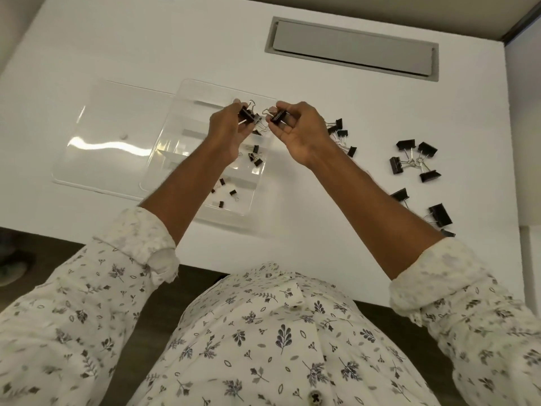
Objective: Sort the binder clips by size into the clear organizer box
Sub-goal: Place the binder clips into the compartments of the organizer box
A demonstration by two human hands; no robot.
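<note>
- The left grip (pixel 227 127) is raised above the far end of the clear organizer box (pixel 175 121), with thumb and fingers pinching a black binder clip (pixel 246 114) whose wire handles point away from the person.
- The right grip (pixel 295 133) is level with it and just beside it, pinching a second black clip (pixel 278 116) of about the same size. The wire handles of the two clips nearly meet between the hands; contact between them cannot be judged.
- The box sits on the white bench (pixel 146 39) in front of the person, and its dividers split it into several compartments.
- The nearest compartment on the right side holds a few tiny clips (pixel 225 191). The next one up holds a few slightly bigger clips (pixel 254 155).
- One more clip (pixel 257 131) shows in a compartment below the hands, partly hidden.
- A clear lid (pixel 111 136) lies flat on the bench, touching the box's left side.
- To the right of the box, near the right wrist, lies a small pile of unsorted clips (pixel 339 133).
- Farther right is a cluster of larger clips (pixel 415 159) with tangled handles, and nearer the person lie a few of the largest clips (pixel 439 215).
- A grey hatch (pixel 351 49) is set into the far side of the bench.
- Both sleeves of the leaf-patterned shirt (pixel 263 332) are rolled up the forearms.
</note>
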